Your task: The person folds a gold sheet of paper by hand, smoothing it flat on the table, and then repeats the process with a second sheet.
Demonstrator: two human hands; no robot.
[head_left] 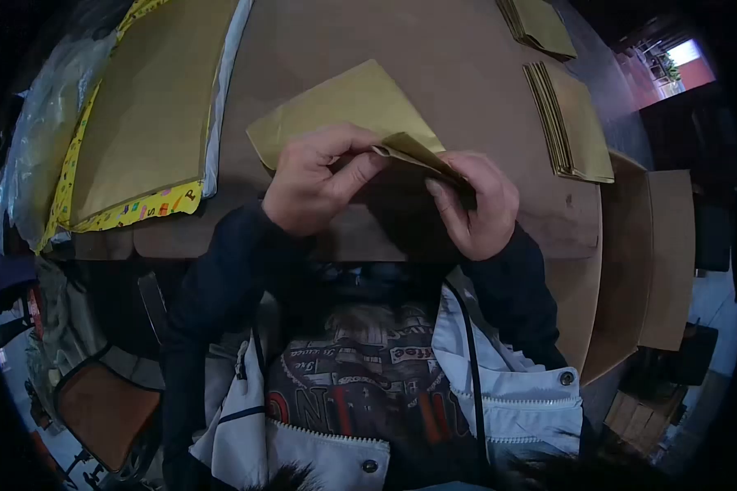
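Note:
A gold-brown sheet of paper (354, 100) lies at an angle on the brown table (319, 37), its near edge raised into a narrow folded strip (418, 153). My left hand (319, 178) pinches the strip's left end between thumb and forefinger. At the strip's other end, my right hand (479, 204) grips the paper with the fingers behind and the thumb in front. Both hands are close to the table's front edge, and part of the sheet is hidden behind them.
On the left lies a stack of flat gold-brown paper (151, 90) over yellow patterned wrapping (139, 214), beside clear plastic (37, 139). Folded gold-brown paper bundles (577, 123) sit along the right side. An open cardboard box (667, 254) stands beyond the table's right edge.

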